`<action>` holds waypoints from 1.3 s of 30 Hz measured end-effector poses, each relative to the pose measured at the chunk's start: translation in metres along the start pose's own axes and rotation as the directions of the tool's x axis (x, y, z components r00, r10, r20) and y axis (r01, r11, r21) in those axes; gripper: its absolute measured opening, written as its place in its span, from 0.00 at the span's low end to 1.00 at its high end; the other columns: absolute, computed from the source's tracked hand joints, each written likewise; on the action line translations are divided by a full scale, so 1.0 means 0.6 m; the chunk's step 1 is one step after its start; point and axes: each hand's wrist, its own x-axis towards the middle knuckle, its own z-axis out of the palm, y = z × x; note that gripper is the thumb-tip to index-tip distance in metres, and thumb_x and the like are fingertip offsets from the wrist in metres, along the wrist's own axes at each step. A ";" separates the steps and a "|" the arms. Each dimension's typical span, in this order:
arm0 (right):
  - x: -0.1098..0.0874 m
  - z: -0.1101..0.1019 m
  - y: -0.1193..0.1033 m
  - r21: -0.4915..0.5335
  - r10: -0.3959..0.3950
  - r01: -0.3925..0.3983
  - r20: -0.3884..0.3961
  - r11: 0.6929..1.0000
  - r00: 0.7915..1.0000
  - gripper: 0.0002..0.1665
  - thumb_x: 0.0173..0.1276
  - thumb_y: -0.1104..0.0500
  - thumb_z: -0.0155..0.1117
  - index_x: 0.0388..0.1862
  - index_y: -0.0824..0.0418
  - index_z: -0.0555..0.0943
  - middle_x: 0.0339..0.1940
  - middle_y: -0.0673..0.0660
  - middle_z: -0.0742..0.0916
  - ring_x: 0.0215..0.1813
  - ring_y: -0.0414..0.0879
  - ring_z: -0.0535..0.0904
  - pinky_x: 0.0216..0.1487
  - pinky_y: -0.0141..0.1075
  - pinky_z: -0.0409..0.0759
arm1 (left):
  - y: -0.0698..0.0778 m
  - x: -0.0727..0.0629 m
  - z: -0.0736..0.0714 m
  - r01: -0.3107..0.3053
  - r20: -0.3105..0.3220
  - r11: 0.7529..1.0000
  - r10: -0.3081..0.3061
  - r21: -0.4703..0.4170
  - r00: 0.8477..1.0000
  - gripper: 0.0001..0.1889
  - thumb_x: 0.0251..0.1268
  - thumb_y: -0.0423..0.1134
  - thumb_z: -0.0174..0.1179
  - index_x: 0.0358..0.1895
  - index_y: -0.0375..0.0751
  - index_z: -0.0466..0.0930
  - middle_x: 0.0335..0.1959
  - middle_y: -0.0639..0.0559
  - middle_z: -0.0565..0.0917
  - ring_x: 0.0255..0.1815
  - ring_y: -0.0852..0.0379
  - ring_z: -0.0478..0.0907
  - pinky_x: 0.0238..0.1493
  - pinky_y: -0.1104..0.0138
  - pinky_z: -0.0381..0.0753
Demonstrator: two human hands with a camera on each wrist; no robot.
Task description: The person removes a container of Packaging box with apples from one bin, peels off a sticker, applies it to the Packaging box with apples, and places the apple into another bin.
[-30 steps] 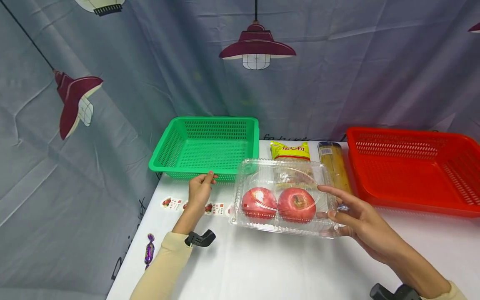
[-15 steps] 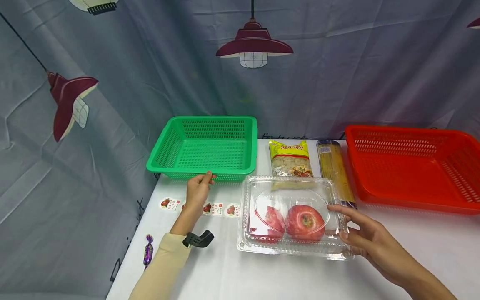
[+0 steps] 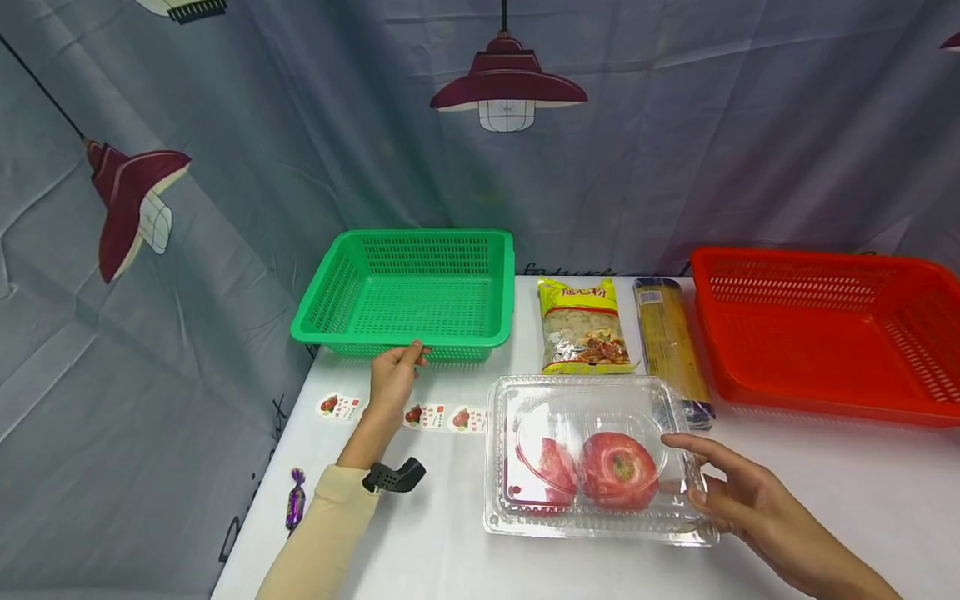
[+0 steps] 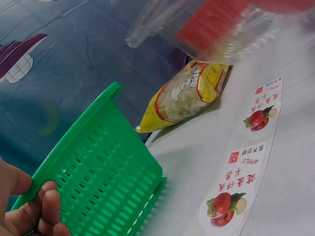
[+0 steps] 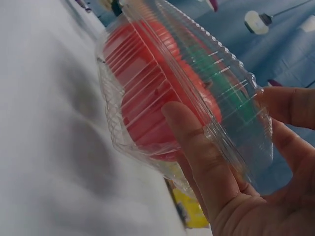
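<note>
My left hand [image 3: 392, 382] is at the front rim of the green plastic basket [image 3: 465, 342]. In the left wrist view its thumb and curled fingers [image 4: 49, 204] pinch that rim. My right hand [image 3: 761, 508] grips the right edge of a clear plastic clamshell box [image 3: 525, 521], thumb on the near side and index finger along the lid. Two red apples [image 3: 618, 471] sit inside the box, the left one partly masked by glare. In the right wrist view the box [image 5: 241, 118] is held tilted above the white table, with its shadow below.
Behind the box lie a yellow-topped food bag [image 3: 585, 329] and a long yellow packet [image 3: 669, 342]. A red basket [image 3: 716, 367] stands at the right. Apple labels [image 3: 427, 416] run in a strip before the green basket; a purple wrapped candy [image 3: 296, 502] lies near the left edge.
My right hand has brought the clamshell box with the apples nearer and a little to the right, uncovering the food bag. The left hand has stayed at the green basket's rim.
</note>
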 end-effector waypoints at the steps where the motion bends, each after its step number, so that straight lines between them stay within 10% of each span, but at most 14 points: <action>1: 0.000 0.000 0.003 0.003 0.019 -0.019 0.003 1.000 1.000 0.36 0.75 0.62 0.54 0.77 0.42 0.60 0.64 0.46 0.66 0.53 0.48 0.79 0.49 0.45 0.81 | 0.000 0.000 0.000 -0.001 -0.002 1.000 0.001 0.002 1.000 0.20 0.76 0.42 0.51 0.43 0.22 0.81 0.37 0.35 0.80 0.47 0.35 0.70 0.45 0.60 0.70; 17: 0.003 0.003 0.033 -0.004 0.071 -0.071 0.028 0.997 0.997 0.32 0.76 0.60 0.53 0.76 0.42 0.62 0.53 0.57 0.70 0.48 0.51 0.78 0.44 0.44 0.82 | -0.003 0.002 -0.002 -0.017 0.003 1.000 0.017 0.019 1.000 0.20 0.76 0.43 0.52 0.44 0.23 0.81 0.38 0.35 0.80 0.39 0.40 0.70 0.44 0.59 0.68; 29: 0.013 0.007 0.047 0.020 0.108 -0.108 0.010 0.994 0.994 0.34 0.76 0.57 0.54 0.78 0.47 0.59 0.71 0.56 0.59 0.54 0.48 0.78 0.52 0.45 0.80 | -0.003 0.001 -0.002 -0.003 -0.002 1.000 0.003 0.016 1.000 0.21 0.76 0.44 0.53 0.45 0.25 0.82 0.36 0.36 0.79 0.39 0.39 0.71 0.46 0.54 0.70; 39: 0.019 0.012 0.046 -0.095 0.074 -0.076 -0.022 0.993 0.997 0.35 0.75 0.56 0.56 0.78 0.51 0.59 0.76 0.65 0.55 0.63 0.63 0.69 0.51 0.53 0.79 | -0.002 -0.002 -0.044 0.073 0.046 0.964 -0.087 0.256 0.995 0.18 0.74 0.42 0.51 0.52 0.30 0.80 0.43 0.38 0.81 0.43 0.39 0.75 0.47 0.53 0.72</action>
